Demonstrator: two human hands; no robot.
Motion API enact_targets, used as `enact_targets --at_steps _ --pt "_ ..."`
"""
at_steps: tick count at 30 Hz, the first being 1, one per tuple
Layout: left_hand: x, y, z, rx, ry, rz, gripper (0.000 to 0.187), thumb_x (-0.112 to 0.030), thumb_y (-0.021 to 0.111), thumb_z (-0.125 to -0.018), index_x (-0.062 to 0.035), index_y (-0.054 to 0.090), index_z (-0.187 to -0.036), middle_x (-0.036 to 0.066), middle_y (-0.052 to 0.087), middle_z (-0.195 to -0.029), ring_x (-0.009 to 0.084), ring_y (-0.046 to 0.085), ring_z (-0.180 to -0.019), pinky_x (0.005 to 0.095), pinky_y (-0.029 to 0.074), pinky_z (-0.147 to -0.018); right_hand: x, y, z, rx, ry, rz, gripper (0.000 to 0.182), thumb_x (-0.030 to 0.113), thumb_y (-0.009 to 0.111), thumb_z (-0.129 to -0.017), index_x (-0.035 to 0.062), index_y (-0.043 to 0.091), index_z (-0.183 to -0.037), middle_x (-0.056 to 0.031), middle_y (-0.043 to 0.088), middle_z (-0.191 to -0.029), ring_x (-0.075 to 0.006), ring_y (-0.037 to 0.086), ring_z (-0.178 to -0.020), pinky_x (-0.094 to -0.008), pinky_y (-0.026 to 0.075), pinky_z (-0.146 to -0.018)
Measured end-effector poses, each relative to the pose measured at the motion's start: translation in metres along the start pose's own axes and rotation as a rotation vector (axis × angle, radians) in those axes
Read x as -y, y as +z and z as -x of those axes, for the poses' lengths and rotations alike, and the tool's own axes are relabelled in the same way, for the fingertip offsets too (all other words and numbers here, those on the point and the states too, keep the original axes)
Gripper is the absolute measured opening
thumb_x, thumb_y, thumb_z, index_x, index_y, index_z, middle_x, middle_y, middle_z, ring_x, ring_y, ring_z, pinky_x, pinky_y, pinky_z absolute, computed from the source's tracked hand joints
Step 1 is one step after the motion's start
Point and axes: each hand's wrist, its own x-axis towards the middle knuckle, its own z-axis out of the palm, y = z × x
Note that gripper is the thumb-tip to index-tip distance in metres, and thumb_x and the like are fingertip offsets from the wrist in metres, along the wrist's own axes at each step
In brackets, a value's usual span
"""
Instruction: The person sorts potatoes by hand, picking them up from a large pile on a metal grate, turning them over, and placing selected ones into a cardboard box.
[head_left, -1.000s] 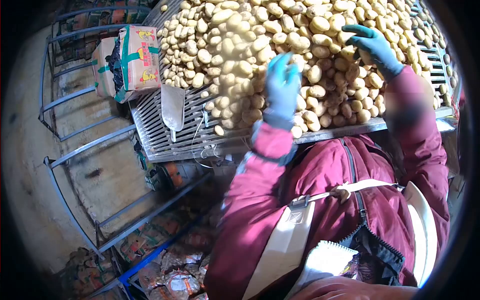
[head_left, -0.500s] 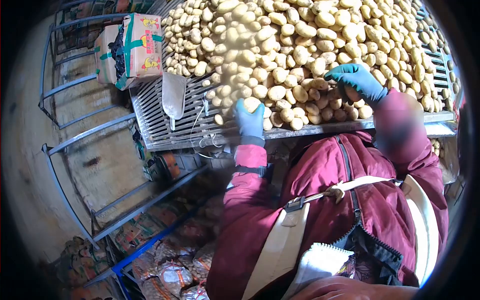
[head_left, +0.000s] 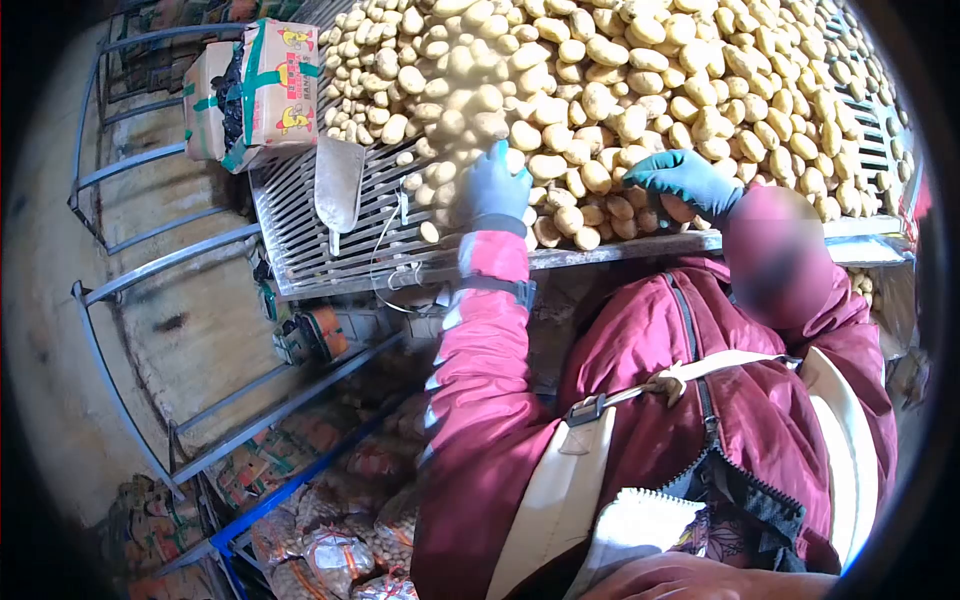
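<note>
My left hand [head_left: 499, 186], in a blue-grey glove, reaches into the near edge of a large heap of potatoes [head_left: 640, 85]. Its index finger stretches forward and a pale potato lies by the fingertips; I see nothing gripped. Further right, my right hand [head_left: 690, 183] wears a similar glove with darker green fingers. Those fingers curl down around a brownish potato [head_left: 678, 208], partly hidden beneath the palm. Under the heap is a slatted metal table [head_left: 290, 215] with a metal front edge.
A metal scoop [head_left: 338, 185] lies on the slats at the left. Behind it stands a taped banana carton [head_left: 255, 95]. Metal rails [head_left: 130, 170] run along the left side. Below are bagged potatoes [head_left: 340, 555] beside a blue bar [head_left: 290, 495].
My left hand has moved forward into the heap, away from the potato it was touching at the edge. My right hand has shifted left and slightly nearer, with the brownish potato.
</note>
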Motion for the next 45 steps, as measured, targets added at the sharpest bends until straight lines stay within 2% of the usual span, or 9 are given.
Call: enact_targets --at_steps 8,9,21,30,33,36,39,41,45 --pt "-0.062 -0.034 0.035 0.319 0.194 1.119 0.064 -0.016 0.078 -0.093 -0.0028 0.049 -0.149 0.008 0.064 -0.126 0.0142 0.063 -0.106 0.0258 0.054 -0.087 0.006 0.011 0.007 0.238 0.164 -0.259 0.072 0.068 0.056 -0.097 0.0065 0.061 -0.135 -0.0105 0.071 -0.097 -0.0162 0.065 -0.061 -0.0302 0.056 -0.054" --pt "-0.084 -0.072 0.041 0.541 -0.148 1.216 0.062 -0.016 0.076 -0.094 -0.0002 0.048 -0.148 0.009 0.065 -0.126 0.0152 0.063 -0.112 0.0262 0.055 -0.088 0.005 0.009 0.008 0.219 0.253 -0.336 0.063 0.060 0.059 -0.099 0.0101 0.059 -0.136 -0.0090 0.070 -0.092 -0.0167 0.066 -0.062 -0.0302 0.055 -0.052" --pt "-0.047 -0.011 0.023 0.063 0.040 0.287 0.044 -0.024 0.086 -0.078 -0.0012 0.062 -0.107 0.021 0.066 -0.104 0.0413 0.064 -0.098 0.0494 0.051 -0.088 0.001 -0.022 0.043 0.123 0.086 -0.429 0.043 0.048 0.063 -0.100 0.0087 0.071 -0.116 -0.0072 0.072 -0.091 -0.0142 0.066 -0.064 -0.0263 0.051 -0.051" --pt "-0.033 0.019 0.038 0.064 0.197 0.150 0.057 -0.027 0.082 -0.081 -0.0027 0.060 -0.127 0.021 0.065 -0.123 0.0394 0.062 -0.116 0.0481 0.050 -0.100 -0.040 -0.111 0.174 -0.368 -0.213 -0.548 0.051 0.044 0.068 -0.095 0.0064 0.063 -0.129 -0.0055 0.067 -0.100 -0.0145 0.060 -0.061 -0.0270 0.049 -0.050" --pt "-0.036 0.021 0.026 0.135 0.240 0.037 0.058 -0.027 0.080 -0.081 -0.0063 0.059 -0.132 0.023 0.064 -0.124 0.0414 0.062 -0.114 0.0482 0.051 -0.098 -0.105 -0.175 0.252 -0.466 -0.223 -0.566 0.051 0.044 0.069 -0.095 0.0084 0.062 -0.132 -0.0025 0.065 -0.102 -0.0138 0.060 -0.080 -0.0317 0.049 -0.064" --pt "-0.041 0.018 0.013 0.140 0.235 -0.046 0.052 -0.028 0.079 -0.081 -0.0056 0.063 -0.126 0.023 0.065 -0.120 0.0413 0.063 -0.110 0.0495 0.052 -0.095 -0.184 -0.244 0.325 -1.048 -0.153 0.313 0.045 0.030 0.065 -0.101 0.0001 0.062 -0.136 -0.0058 0.066 -0.130 -0.0130 0.058 -0.118 -0.0288 0.046 -0.102" --pt "-0.033 0.016 -0.009 0.249 0.213 0.030 0.047 -0.030 0.078 -0.081 -0.0039 0.068 -0.118 0.026 0.067 -0.114 0.0419 0.065 -0.106 0.0518 0.052 -0.092 -0.231 -0.292 0.376 -1.109 -0.438 0.177 0.044 0.021 0.056 -0.105 0.0031 0.057 -0.145 -0.0042 0.065 -0.134 -0.0125 0.060 -0.117 -0.0279 0.045 -0.102" --pt "-0.014 0.027 -0.024 0.342 0.058 0.460 0.038 -0.025 0.076 -0.089 -0.0001 0.070 -0.116 0.008 0.070 -0.092 0.0161 0.063 -0.081 0.0316 0.053 -0.075 -0.175 -0.249 0.341 -1.089 -0.368 -0.086 0.046 0.020 0.052 -0.106 0.0038 0.052 -0.149 -0.0059 0.060 -0.144 -0.0115 0.060 -0.119 -0.0273 0.047 -0.102" --pt "-0.104 -0.050 -0.014 0.438 0.020 0.883 0.033 -0.021 0.072 -0.095 -0.0031 0.069 -0.122 0.000 0.067 -0.099 0.0064 0.058 -0.083 0.0223 0.050 -0.073 -0.093 -0.165 0.224 -0.565 -0.308 -0.306 0.049 0.040 0.057 -0.103 0.0094 0.060 -0.142 -0.0041 0.068 -0.122 -0.0118 0.064 -0.094 -0.0267 0.052 -0.083"
